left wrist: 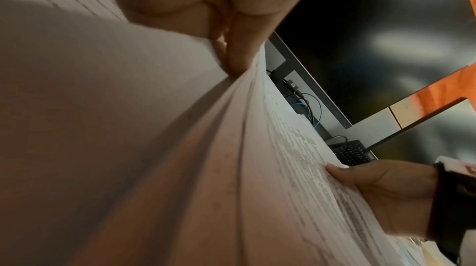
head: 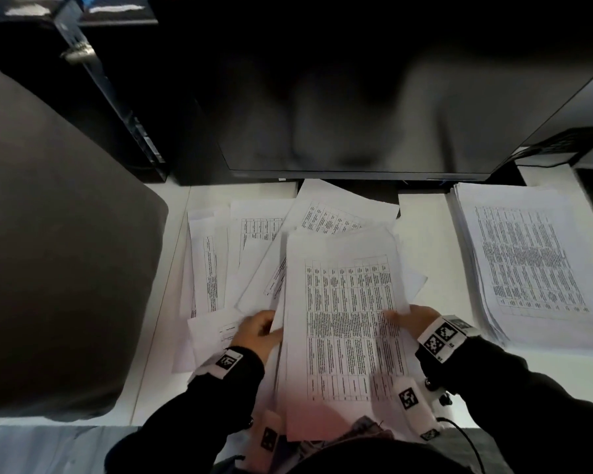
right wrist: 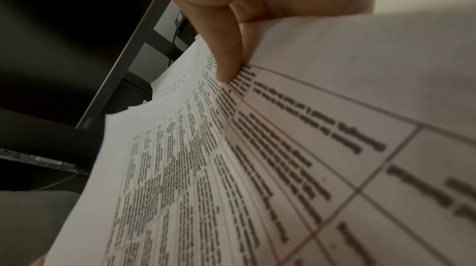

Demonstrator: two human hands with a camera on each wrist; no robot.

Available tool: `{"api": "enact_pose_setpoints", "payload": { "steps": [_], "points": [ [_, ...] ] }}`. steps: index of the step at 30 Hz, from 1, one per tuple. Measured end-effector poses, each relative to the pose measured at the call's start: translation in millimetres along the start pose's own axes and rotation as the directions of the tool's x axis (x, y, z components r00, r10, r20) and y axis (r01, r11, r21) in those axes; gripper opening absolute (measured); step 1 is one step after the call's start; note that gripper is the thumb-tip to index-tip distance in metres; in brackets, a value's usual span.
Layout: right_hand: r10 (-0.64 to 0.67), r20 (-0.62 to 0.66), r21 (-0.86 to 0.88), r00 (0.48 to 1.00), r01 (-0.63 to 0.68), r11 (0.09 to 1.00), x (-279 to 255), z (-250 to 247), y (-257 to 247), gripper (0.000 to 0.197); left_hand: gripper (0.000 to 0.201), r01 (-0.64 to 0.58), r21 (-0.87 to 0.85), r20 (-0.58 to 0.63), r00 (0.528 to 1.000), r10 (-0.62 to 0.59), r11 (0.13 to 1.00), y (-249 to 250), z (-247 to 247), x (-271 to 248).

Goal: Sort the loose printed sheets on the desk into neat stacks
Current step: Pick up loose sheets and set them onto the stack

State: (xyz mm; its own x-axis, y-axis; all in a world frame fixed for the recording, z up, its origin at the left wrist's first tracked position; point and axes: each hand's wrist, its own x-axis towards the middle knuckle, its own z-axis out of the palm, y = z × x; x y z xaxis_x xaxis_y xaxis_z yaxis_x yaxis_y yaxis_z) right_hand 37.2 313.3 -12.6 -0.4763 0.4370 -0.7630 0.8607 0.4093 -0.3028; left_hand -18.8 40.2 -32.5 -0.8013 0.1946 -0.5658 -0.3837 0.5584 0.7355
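I hold a bundle of printed sheets (head: pixel 346 316) with tables on them, lifted off the desk in front of me. My left hand (head: pixel 259 331) grips the bundle's left edge, and in the left wrist view its fingers (left wrist: pixel 237 54) pinch the paper (left wrist: pixel 180 168). My right hand (head: pixel 413 319) grips the right edge, its thumb (right wrist: pixel 226 56) lying on the top sheet (right wrist: pixel 257 158). Loose sheets (head: pixel 250 241) lie fanned out on the desk behind and left of the bundle. A neat stack (head: pixel 524 265) sits at the right.
A dark monitor (head: pixel 374 97) stands close behind the papers, on the white desk (head: pixel 421 241). A grey chair back or cushion (head: pixel 48 234) fills the left side. A black keyboard (left wrist: pixel 350 152) lies near the monitor at the right.
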Motion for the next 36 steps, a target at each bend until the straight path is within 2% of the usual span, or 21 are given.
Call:
{"api": "enact_pose_setpoints", "payload": {
  "steps": [3, 5, 10, 16, 18, 20, 22, 24, 26, 28, 30, 32, 34, 36],
  "points": [
    [0.022, -0.060, 0.087, 0.998, -0.017, 0.996, -3, -5, 5, 0.051, 0.014, 0.079, -0.054, -0.276, 0.957, -0.091, 0.995, -1, -19, 14],
    [0.037, -0.063, 0.097, 0.997, -0.031, 0.995, -3, -10, 10, 0.052, 0.023, 0.119, -0.050, -0.329, 0.936, -0.129, 0.992, -4, -32, 23],
    [0.049, -0.037, 0.056, 0.998, -0.047, 0.997, -2, -16, 14, 0.053, 0.035, 0.107, -0.139, -0.140, 0.982, -0.127, 0.984, 5, -42, 32],
    [0.029, -0.089, 0.047, 0.996, -0.025, 0.999, -2, -22, 13, 0.053, 0.043, 0.026, -0.042, -0.185, 0.982, -0.033, 0.999, 15, -31, 27],
    [0.066, -0.080, 0.024, 0.995, -0.064, 0.998, 0, -26, 11, 0.058, 0.050, 0.035, -0.006, -0.056, 0.998, -0.036, 0.999, 14, -28, 17],
    [0.076, -0.040, 0.094, 0.996, -0.072, 0.993, 8, -27, 9, 0.056, 0.052, 0.035, 0.053, 0.060, 0.997, -0.038, 0.998, 11, -25, 5],
    [0.082, 0.012, 0.196, 0.997, -0.082, 0.977, 18, -26, 11, 0.054, 0.047, -0.065, 0.170, 0.137, 0.990, 0.042, 0.983, 7, -24, -5],
    [0.121, 0.022, 0.278, 0.992, -0.122, 0.953, 27, -22, 15, 0.060, 0.037, -0.188, 0.300, 0.259, 0.960, 0.110, 0.935, 4, -23, -13],
    [0.151, 0.009, 0.343, 0.989, -0.145, 0.928, 32, -16, 16, 0.066, 0.034, -0.190, 0.327, 0.332, 0.940, 0.076, 0.926, 1, -23, -18],
    [0.115, 0.012, 0.308, 0.993, -0.114, 0.945, 29, -11, 8, 0.065, 0.035, -0.150, 0.324, 0.352, 0.936, 0.028, 0.934, -3, -24, -18],
    [0.092, -0.045, 0.207, 0.995, -0.081, 0.975, 26, -11, 2, 0.056, 0.025, -0.134, 0.347, 0.281, 0.959, 0.033, 0.928, -5, -26, -13],
    [0.089, -0.101, 0.165, 0.991, -0.071, 0.984, 21, -14, 0, 0.050, 0.022, -0.132, 0.425, 0.036, 0.991, 0.129, 0.896, -7, -33, -3],
    [0.096, -0.115, 0.163, 0.989, -0.077, 0.984, 16, -20, 2, 0.049, 0.030, -0.112, 0.499, -0.131, 0.970, 0.203, 0.859, -4, -45, 7],
    [0.108, -0.117, 0.161, 0.987, -0.088, 0.983, 15, -24, 5, 0.050, 0.045, -0.071, 0.589, -0.121, 0.977, 0.175, 0.805, 0, -57, 18]
  ]
}}
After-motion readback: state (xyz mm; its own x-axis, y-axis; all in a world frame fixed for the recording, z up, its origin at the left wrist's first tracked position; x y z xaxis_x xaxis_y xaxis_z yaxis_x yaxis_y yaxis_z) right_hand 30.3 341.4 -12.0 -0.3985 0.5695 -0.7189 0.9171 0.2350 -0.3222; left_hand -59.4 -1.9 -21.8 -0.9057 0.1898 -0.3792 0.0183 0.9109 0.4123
